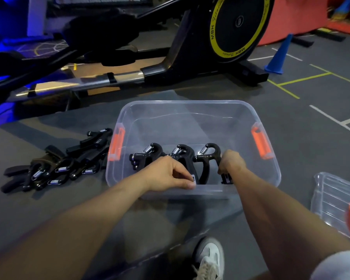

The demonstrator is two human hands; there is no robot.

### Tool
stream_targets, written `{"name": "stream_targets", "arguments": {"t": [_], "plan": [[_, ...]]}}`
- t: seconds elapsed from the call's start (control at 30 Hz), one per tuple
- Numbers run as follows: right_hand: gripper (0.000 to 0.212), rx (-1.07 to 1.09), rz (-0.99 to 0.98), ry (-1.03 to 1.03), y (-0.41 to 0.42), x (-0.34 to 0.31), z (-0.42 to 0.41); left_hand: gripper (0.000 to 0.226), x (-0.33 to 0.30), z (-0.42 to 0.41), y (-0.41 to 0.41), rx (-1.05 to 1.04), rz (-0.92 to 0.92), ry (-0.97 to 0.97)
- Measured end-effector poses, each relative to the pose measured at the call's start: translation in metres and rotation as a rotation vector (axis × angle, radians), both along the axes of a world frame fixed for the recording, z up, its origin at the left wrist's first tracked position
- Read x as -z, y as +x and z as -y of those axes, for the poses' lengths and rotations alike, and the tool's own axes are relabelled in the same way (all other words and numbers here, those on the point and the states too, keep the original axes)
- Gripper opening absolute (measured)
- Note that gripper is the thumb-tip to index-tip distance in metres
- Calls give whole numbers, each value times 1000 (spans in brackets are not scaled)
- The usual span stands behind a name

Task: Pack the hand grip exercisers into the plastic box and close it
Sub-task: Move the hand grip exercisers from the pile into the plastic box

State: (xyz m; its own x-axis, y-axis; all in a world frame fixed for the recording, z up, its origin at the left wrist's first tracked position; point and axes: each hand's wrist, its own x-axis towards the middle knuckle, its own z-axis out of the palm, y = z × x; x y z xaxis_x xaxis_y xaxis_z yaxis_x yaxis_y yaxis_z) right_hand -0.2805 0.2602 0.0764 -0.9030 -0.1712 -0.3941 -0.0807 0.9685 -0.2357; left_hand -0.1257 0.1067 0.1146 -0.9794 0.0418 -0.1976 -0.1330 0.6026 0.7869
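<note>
Inside the clear plastic box (192, 118), three hand grip exercisers (182, 156) stand in a row; more lie piled (55, 168) on the floor. Our left hand (166, 174) pinches the middle handle, our right hand (230, 162) curls round the end one. Likely rigid, light; grasp by handles.

I reach both bare forearms forward and down. My left hand (168, 174) curls, thumb and fingers (190, 184) pinched together; my right hand (230, 161) is closed, knuckles up.

Black exercisers (207, 158), clear box (190, 110) with orange latches (261, 141).
</note>
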Motion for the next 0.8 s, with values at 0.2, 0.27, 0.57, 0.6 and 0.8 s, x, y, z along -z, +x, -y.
{"name": "stream_targets", "arguments": {"t": [0.2, 0.27, 0.57, 0.6, 0.8], "plan": [[36, 59, 119, -89, 3, 10, -10, 11, 13, -19, -5, 37, 98, 127], [35, 73, 130, -153, 3, 13, -11, 12, 15, -19, -1, 39, 111, 146], [35, 180, 18, -572, -8, 11, -1, 17, 5, -19, 0, -3, 58, 86], [42, 145, -9, -554, -7, 7, 0, 18, 3, -18, -2, -12, 47, 64], [33, 121, 0, -488, -10, -7, 1, 22, 0, -10, -12, -59, 15, -22]]}}
